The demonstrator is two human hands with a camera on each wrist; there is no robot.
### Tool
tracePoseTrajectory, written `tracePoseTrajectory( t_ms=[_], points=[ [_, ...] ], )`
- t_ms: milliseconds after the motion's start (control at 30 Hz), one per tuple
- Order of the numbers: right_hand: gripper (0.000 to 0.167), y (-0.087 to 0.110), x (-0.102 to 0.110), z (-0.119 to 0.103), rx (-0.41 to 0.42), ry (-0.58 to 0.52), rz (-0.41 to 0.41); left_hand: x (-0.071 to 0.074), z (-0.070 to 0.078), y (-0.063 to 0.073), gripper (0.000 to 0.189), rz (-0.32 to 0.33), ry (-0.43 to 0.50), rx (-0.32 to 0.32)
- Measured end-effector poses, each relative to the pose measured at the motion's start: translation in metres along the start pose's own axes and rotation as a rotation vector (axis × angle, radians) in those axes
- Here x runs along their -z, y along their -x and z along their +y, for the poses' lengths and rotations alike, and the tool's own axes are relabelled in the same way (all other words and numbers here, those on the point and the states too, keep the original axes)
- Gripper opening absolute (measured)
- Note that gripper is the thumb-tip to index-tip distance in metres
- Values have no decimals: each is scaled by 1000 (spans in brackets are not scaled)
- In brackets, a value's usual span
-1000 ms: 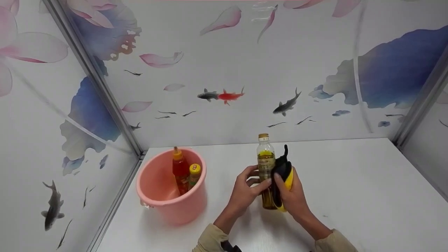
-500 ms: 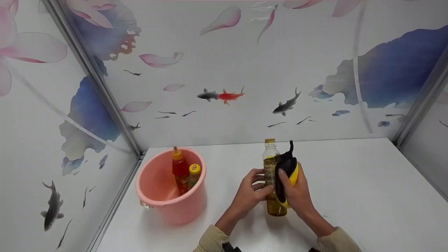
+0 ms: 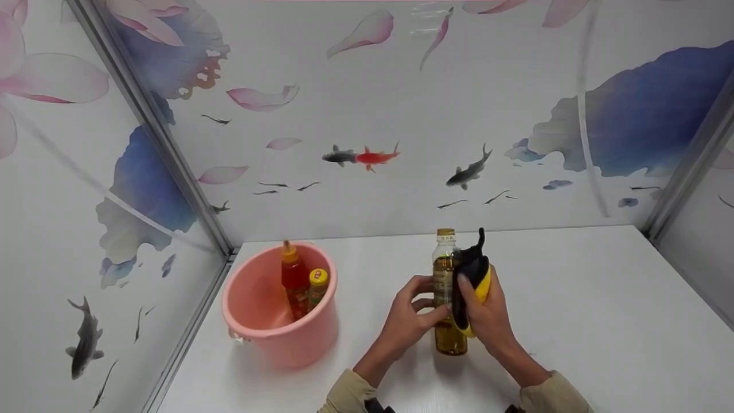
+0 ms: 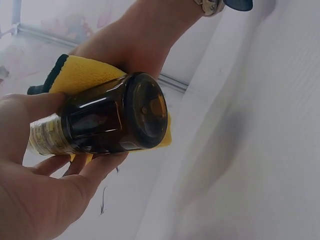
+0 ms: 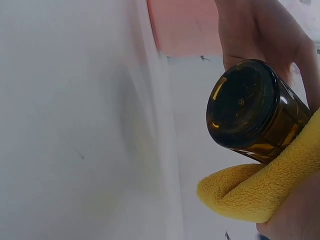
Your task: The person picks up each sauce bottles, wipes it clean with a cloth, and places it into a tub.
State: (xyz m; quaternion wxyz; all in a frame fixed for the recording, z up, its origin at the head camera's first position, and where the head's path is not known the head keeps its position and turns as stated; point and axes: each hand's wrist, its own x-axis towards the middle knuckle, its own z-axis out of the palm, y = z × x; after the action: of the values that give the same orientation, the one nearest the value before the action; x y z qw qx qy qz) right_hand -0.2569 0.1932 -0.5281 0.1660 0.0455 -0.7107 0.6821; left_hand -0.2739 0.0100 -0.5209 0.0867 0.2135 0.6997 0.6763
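A bottle of yellow-brown oil [image 3: 451, 338] with a gold cap is held upright above the white table. My left hand [image 3: 408, 315] grips it from the left, thumb and fingers curled about its middle; the left wrist view shows the bottle's dark base [image 4: 146, 111]. On the other side my right hand [image 3: 487, 312] holds a folded cloth, black on one face and yellow on the other [image 3: 471, 281], against the bottle. The cloth's fluffy yellow side [image 5: 260, 192] lies along the bottle in the right wrist view. Most of the right fingers are hidden behind the cloth.
A pink bucket [image 3: 309, 350] stands on the table [image 3: 602, 321] to the left. Inside it are a red sauce bottle [image 3: 295, 281] with an orange top and a small yellow-capped jar [image 3: 318, 279]. Patterned panels [image 3: 275, 212] enclose the table at the back and sides.
Over the last second both hands, the bottle and the cloth have shifted slightly right and toward me. In the last half second they barely move. The bucket stays put.
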Motion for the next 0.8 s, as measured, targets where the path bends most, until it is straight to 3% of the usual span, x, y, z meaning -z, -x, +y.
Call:
tracePoseTrajectory(
  t_ms=[167, 467, 800],
  points=[
    [39, 3, -4, 3, 6, -9, -1, 1, 1, -1, 56, 58, -4, -22],
    [41, 8, -13, 8, -1, -18, -32, 5, 4, -5, 63, 161, 88, -35],
    [41, 9, -15, 10, -1, -50, -43, 8, 5, -5, 58, 149, 81, -32]
  ],
)
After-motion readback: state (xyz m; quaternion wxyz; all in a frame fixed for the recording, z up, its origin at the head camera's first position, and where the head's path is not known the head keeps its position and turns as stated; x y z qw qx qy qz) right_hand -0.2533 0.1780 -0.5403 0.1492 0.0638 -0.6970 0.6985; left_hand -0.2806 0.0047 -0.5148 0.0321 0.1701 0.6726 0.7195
